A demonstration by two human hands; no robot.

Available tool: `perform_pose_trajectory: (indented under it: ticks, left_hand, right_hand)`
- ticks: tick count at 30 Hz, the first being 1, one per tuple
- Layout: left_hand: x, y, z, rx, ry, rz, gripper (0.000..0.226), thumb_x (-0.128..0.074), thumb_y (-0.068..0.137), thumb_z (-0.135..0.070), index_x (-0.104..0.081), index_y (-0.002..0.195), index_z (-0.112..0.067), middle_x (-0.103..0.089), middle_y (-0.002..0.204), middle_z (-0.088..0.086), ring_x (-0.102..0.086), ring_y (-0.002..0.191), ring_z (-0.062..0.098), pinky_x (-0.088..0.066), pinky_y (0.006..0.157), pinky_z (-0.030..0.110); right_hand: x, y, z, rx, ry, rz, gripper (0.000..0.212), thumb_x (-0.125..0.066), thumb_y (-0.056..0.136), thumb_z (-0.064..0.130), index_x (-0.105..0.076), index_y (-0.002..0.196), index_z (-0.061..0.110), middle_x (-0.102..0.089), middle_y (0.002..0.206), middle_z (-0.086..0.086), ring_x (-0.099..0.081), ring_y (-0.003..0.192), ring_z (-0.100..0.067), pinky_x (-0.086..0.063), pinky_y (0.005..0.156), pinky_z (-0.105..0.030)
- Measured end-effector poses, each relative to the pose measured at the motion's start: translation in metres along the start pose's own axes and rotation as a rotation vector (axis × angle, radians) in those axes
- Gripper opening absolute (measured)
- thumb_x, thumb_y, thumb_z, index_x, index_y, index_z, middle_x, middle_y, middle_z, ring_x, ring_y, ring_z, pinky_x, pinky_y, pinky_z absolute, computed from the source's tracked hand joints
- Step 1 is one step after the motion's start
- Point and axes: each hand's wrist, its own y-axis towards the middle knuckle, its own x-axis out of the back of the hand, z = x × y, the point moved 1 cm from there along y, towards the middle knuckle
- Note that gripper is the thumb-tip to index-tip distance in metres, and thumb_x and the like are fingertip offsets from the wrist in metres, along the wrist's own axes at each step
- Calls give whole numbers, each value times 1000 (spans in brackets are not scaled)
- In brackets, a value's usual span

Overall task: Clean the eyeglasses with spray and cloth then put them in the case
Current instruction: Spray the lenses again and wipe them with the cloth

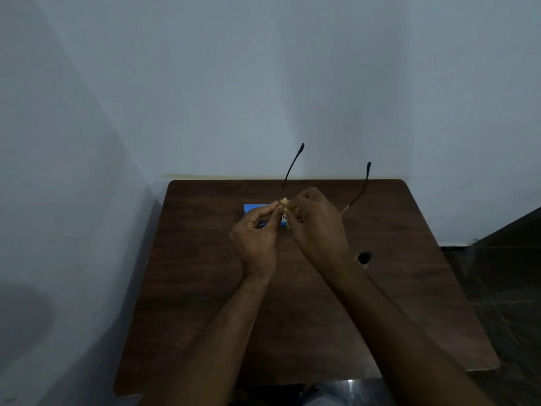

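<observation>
worktop (205, 317): dark wood grain, rounded corners, near edge at the bottom of view, far edge against the wall.
forearms: both bare, come in from the near edge, angle toward the middle, held above the worktop.
left hand (257, 232): left of middle, raised off the worktop; grip is thumb and forefinger pressed together, pinching the left end of the eyeglasses where the cloth sits.
right hand (317, 227): just right of the left hand, fingertips nearly touching it; grip curled, fingers bunched on the cloth, back of hand toward the camera.
cloth (285, 208): small, pale yellow, crumpled between the two sets of fingertips, a tail hanging down.
eyeglasses (291, 168): in the air between the hands, over mid worktop; front and lenses hidden by the right hand and cloth; both thin dark temples unfolded, pointing far and up, one at the middle, one to the right.
blue object (253, 208): flat on the worktop beyond the left hand, partly hidden; cannot tell what it is.
hole (364, 257): round dark opening in the worktop, right of the right wrist.
wall (263, 83): plain, pale, behind the worktop.
</observation>
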Motion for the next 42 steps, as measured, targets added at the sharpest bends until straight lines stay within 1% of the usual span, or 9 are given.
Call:
perform_pose_trajectory:
  ticks: [3,8,15,22,25,29,33,38,42]
  left_hand:
    - [2,2,-4,-2,-8,7,21,-84,85,-5,-82,106,-7,-81,96,-3,-78,91,9,-64,83,28]
    - [3,-4,-2,-62,24,71,23,-83,85,-3,-81,108,-5,-81,99,1,-78,94,8,-63,86,27]
    - [3,0,-3,-72,15,78,25,-80,87,0,-80,111,-5,-81,103,-1,-77,98,6,-62,88,26]
    - [1,2,-2,-65,12,93,22,-81,87,-4,-80,109,-6,-81,103,-1,-77,97,8,-62,87,27]
    - [0,1,-2,-48,-3,82,21,-81,88,-5,-80,108,-6,-81,101,-2,-78,94,8,-61,84,23]
    - [1,2,2,10,-8,33,18,-83,87,-8,-81,105,-7,-81,97,-2,-78,91,10,-63,83,29]
    - [-1,5,4,26,-7,30,19,-83,87,-7,-81,105,-7,-81,98,0,-78,93,13,-64,85,32]
    - [-5,3,-3,-64,25,92,21,-82,87,-8,-80,108,-8,-81,102,-1,-77,99,10,-63,86,28]
    - [-6,4,-4,-34,-14,58,20,-81,88,-8,-80,107,-10,-81,102,-3,-78,98,10,-62,86,26]
  right_hand:
    - [0,-6,-3,5,32,-10,6,-75,91,16,-74,95,12,-62,100,2,-60,79,-13,-56,65,-39]
    - [1,10,-8,-29,22,-39,11,-76,87,15,-67,83,11,-62,93,-1,-59,75,-17,-53,63,-41]
    - [-7,14,-7,-29,111,-18,27,-70,90,11,-71,116,19,-63,105,0,-62,87,-14,-56,72,-40]
    - [-5,15,-8,-63,66,32,14,-70,92,15,-77,104,19,-59,97,2,-55,80,-9,-45,64,-27]
    - [-2,8,-5,-104,75,22,11,-72,91,18,-76,101,20,-59,98,3,-56,81,-9,-48,67,-30]
    - [5,0,-3,-150,145,37,6,-76,88,23,-76,94,20,-63,102,5,-59,74,-1,-51,68,-27]
    - [8,4,-5,-162,139,75,13,-77,87,18,-78,99,24,-68,106,5,-64,83,-9,-56,76,-32]
    - [7,21,-7,-128,79,41,11,-74,92,16,-80,99,22,-67,97,1,-63,85,-13,-54,73,-33]
    - [7,21,-4,-118,85,56,10,-73,92,19,-80,98,23,-67,95,3,-62,84,-12,-54,74,-36]
